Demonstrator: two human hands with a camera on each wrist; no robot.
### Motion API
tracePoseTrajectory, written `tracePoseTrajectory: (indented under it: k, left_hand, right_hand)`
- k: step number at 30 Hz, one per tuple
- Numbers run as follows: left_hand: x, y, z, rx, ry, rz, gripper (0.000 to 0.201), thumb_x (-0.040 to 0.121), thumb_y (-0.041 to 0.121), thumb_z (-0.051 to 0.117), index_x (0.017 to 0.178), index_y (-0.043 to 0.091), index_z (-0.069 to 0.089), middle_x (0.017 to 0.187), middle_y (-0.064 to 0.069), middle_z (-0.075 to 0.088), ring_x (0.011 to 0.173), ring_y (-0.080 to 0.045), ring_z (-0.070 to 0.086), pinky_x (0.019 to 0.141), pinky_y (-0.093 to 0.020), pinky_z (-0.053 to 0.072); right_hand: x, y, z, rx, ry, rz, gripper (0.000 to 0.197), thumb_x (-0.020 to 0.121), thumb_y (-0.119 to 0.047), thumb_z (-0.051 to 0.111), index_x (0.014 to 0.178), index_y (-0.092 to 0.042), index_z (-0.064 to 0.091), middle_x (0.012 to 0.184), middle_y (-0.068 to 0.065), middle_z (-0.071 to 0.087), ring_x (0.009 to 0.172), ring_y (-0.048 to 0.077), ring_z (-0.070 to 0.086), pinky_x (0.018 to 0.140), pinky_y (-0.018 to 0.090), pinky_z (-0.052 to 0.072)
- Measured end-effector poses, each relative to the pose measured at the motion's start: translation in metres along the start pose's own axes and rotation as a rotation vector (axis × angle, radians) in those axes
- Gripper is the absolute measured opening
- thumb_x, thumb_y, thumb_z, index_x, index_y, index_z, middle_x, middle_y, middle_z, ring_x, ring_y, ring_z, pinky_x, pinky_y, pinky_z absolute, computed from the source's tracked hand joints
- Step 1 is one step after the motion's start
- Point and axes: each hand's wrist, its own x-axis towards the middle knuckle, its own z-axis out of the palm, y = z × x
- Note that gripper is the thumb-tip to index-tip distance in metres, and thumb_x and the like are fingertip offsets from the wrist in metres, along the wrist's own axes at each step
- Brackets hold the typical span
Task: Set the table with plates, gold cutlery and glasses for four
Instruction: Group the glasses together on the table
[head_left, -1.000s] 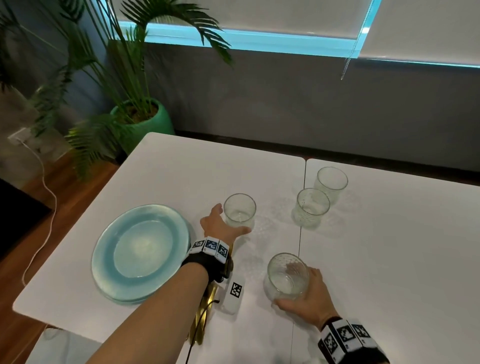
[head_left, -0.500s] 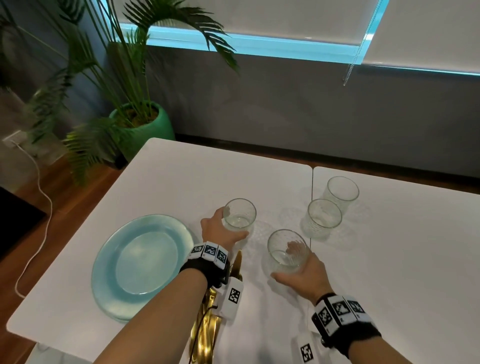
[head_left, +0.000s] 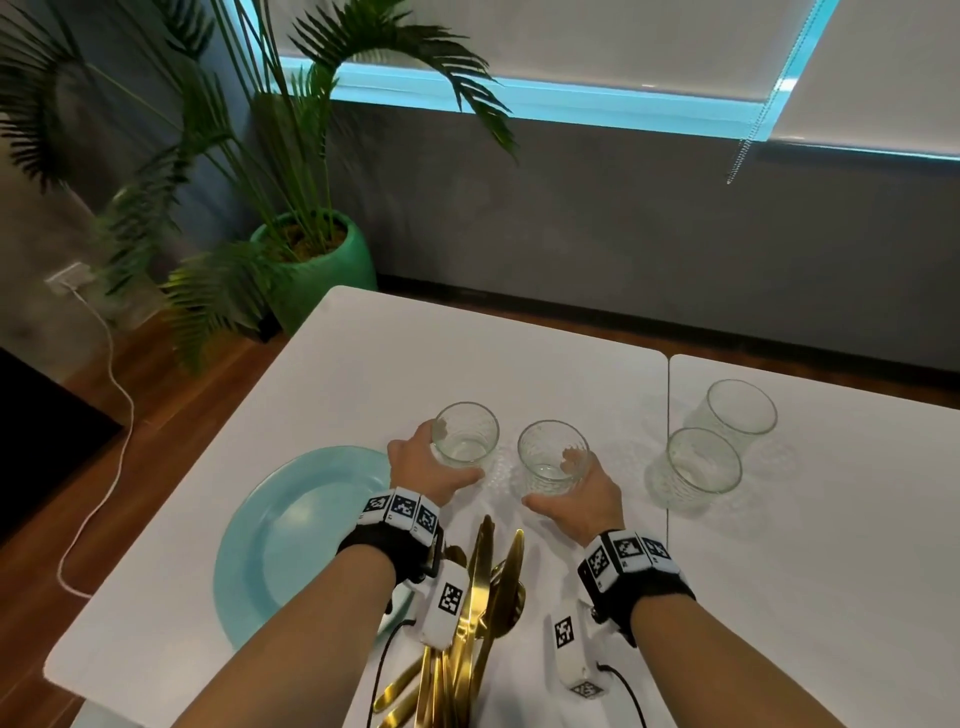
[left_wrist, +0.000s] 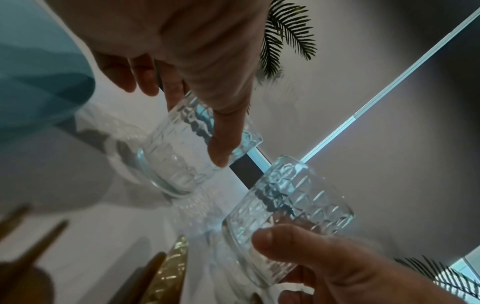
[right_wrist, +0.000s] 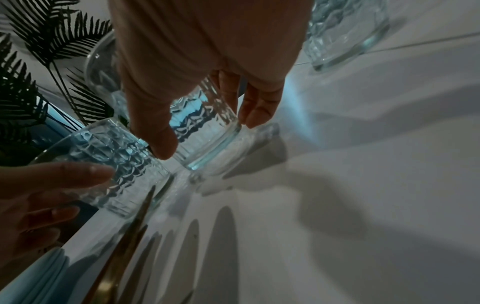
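Both hands hold glasses in the head view. Left hand (head_left: 434, 470) is wrapped around the left glass (head_left: 466, 435), thumb on the near side and fingers showing through the far wall. Right hand (head_left: 587, 491) grips the right glass (head_left: 552, 457) the same way, thumb stretched along the counter (head_left: 363, 364) in front of it. The two glasses stand upright, just beside each other and apart, on the white counter. Taking the blue plate (head_left: 291, 525) as the landmark: the left glass is just past its far right edge, the right glass further right again, and two more glasses (head_left: 704, 467) stand free well to the right of the plate, across the seam in the counter, just beside one another. Gold cutlery (head_left: 488, 587) lies in a bundle right of the plate, between the two forearms. A potted palm (head_left: 311, 260) stands on the floor beyond the plate's end of the counter.

From the left wrist, the left hand (left_wrist: 197, 51) has its thumb down the side of the patterned left glass (left_wrist: 179, 154), fingers curled behind it; the right hand's thumb (left_wrist: 280, 240) presses the right glass (left_wrist: 288, 209). Whether the bases touch the counter is unclear. Part of the plate (left_wrist: 39, 72) shows at the upper left.

From the right wrist, the right hand (right_wrist: 207, 51) clasps the right glass (right_wrist: 207, 131) between thumb and fingers, with the left glass (right_wrist: 116, 164) alongside under the left hand's fingers (right_wrist: 64, 176).
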Motion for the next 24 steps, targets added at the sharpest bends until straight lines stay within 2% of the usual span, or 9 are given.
tracePoseTrajectory:
  k: [3, 5, 10, 17, 24]
  left_hand:
    - [0.010, 0.001, 0.004, -0.035, 0.004, 0.026, 0.077, 0.065, 0.028, 0.081, 0.132, 0.020, 0.044, 0.127, -0.008, 0.050, 0.119, -0.027, 0.046, 0.095, -0.030, 0.042]
    - [0.014, 0.003, 0.007, -0.055, 0.003, 0.037, 0.079, 0.064, 0.028, 0.081, 0.133, 0.019, 0.044, 0.129, -0.005, 0.054, 0.119, -0.026, 0.049, 0.097, -0.032, 0.044]
    - [0.024, 0.010, 0.013, -0.128, 0.011, 0.041, 0.079, 0.065, 0.023, 0.081, 0.134, 0.019, 0.043, 0.132, -0.002, 0.055, 0.116, -0.025, 0.056, 0.098, -0.031, 0.045]
    - [0.034, 0.017, 0.019, -0.143, 0.029, 0.053, 0.083, 0.065, 0.026, 0.082, 0.137, 0.019, 0.041, 0.136, -0.001, 0.053, 0.120, -0.024, 0.054, 0.101, -0.031, 0.043]
    - [0.038, 0.023, 0.022, -0.162, 0.044, 0.046, 0.083, 0.065, 0.026, 0.082, 0.136, 0.017, 0.040, 0.136, -0.003, 0.052, 0.119, -0.026, 0.054, 0.103, -0.035, 0.043]
  right_hand:
    - [0.006, -0.003, 0.005, -0.004, 0.012, 0.000, 0.084, 0.061, -0.032, 0.084, 0.133, -0.015, 0.043, 0.131, 0.004, 0.055, 0.122, 0.023, 0.051, 0.099, 0.027, 0.041]
    - [0.012, -0.004, 0.005, -0.009, 0.014, 0.001, 0.084, 0.061, -0.031, 0.084, 0.133, -0.015, 0.043, 0.132, 0.003, 0.055, 0.123, 0.022, 0.050, 0.098, 0.024, 0.040]
    - [0.027, -0.006, 0.002, -0.018, 0.017, 0.011, 0.085, 0.060, -0.030, 0.086, 0.132, -0.015, 0.043, 0.131, 0.004, 0.056, 0.123, 0.023, 0.050, 0.098, 0.025, 0.040]
    - [0.041, -0.015, -0.003, -0.012, 0.021, 0.037, 0.089, 0.060, -0.026, 0.087, 0.135, -0.013, 0.041, 0.133, 0.005, 0.054, 0.125, 0.022, 0.049, 0.098, 0.024, 0.040]
    - [0.047, -0.019, -0.005, 0.050, 0.039, 0.062, 0.078, 0.065, -0.023, 0.084, 0.132, -0.012, 0.045, 0.129, 0.008, 0.057, 0.117, 0.023, 0.056, 0.091, 0.023, 0.043]
